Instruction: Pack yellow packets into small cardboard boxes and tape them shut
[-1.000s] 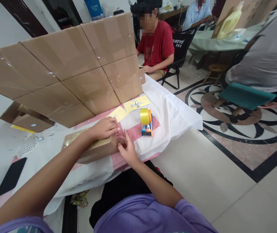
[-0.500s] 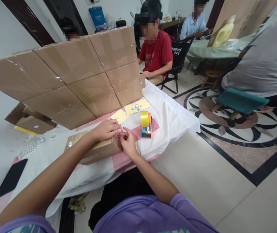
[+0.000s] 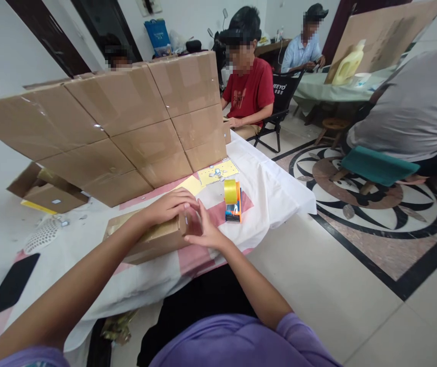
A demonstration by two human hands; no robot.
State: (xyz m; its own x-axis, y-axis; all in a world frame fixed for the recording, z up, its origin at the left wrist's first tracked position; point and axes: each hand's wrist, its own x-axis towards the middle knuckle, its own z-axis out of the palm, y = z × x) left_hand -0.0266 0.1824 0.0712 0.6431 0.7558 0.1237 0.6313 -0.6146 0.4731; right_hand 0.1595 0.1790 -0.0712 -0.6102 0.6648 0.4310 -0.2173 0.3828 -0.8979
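Observation:
A flat brown cardboard box (image 3: 147, 239) lies on the white and pink cloth in front of me. My left hand (image 3: 170, 205) rests palm down on the box's top at its right end. My right hand (image 3: 205, 232) presses flat against that right end face, fingers together and pointing up. Just right of my hands stands an orange and blue tape dispenser (image 3: 233, 202) with a yellow roll. Neither hand grips anything.
A wall of stacked cardboard boxes (image 3: 126, 127) stands across the table behind the box. A black phone (image 3: 10, 285) lies at the left, a white perforated piece (image 3: 42, 236) beyond it, a yellow sheet (image 3: 217, 171) near the dispenser. Other people sit at the far end and at another table.
My right hand has moved from pinching at the box's corner to lying flat against its end. My left hand has slid slightly toward the corner. The view has tilted up a little.

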